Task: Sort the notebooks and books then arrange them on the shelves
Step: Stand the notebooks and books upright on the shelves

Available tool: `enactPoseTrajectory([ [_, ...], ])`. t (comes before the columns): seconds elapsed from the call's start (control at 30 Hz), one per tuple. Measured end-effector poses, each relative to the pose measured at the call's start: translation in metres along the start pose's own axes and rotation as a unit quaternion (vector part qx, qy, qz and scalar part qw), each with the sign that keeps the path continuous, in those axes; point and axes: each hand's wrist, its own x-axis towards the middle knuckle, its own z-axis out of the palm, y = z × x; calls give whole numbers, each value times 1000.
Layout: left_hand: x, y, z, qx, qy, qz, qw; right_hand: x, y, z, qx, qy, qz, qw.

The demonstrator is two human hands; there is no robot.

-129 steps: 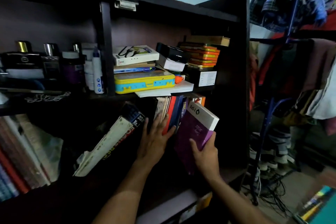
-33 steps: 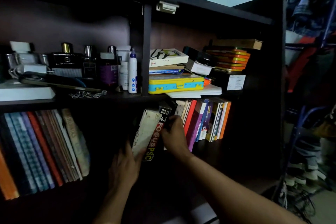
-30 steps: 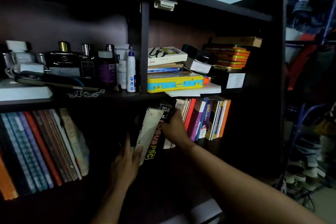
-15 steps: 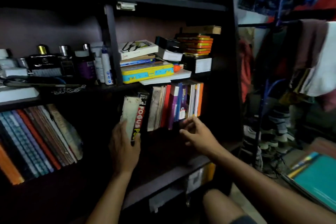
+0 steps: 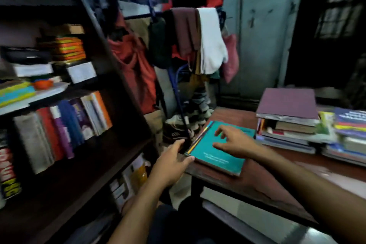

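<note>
Fingers (image 5: 222, 131) of the right hand (image 5: 235, 142) spread and relaxed over the teal book (image 5: 215, 154), tips at or just above its cover; contact cannot be told, nothing gripped. Left hand (image 5: 170, 164) reaches to the book's near-left corner, thumb against the edge, fingers extended, no closed grip seen. Teal book lies flat on top of a thin stack at the left end of the wooden desk (image 5: 257, 180). Farther right on the desk, a taller pile topped by a purple book (image 5: 287, 103), more piled books (image 5: 350, 130) beside it. At left, dark bookshelf (image 5: 122, 85); its lower shelf carries a row of upright books (image 5: 65, 130). Clothes rack (image 5: 190, 35) behind, blurred.
</note>
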Motion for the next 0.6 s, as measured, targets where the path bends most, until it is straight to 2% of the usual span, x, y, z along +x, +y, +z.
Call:
enactPoseTrajectory([
  [0.13,30,10,24,10,-35,-23,999,7,65,-4,-120,-50,150,980],
  [0.23,51,7,40,-14,-75,-61,995,15,82,6,-74,-99,177,976],
  [0.3,63,5,49,-3,-95,-81,992,20,83,14,-49,-99,183,977],
  [0.47,73,8,71,146,-34,-106,983,26,82,29,14,-61,204,977],
  [0.6,62,21,75,175,9,-109,978,27,79,35,97,-29,221,970],
])
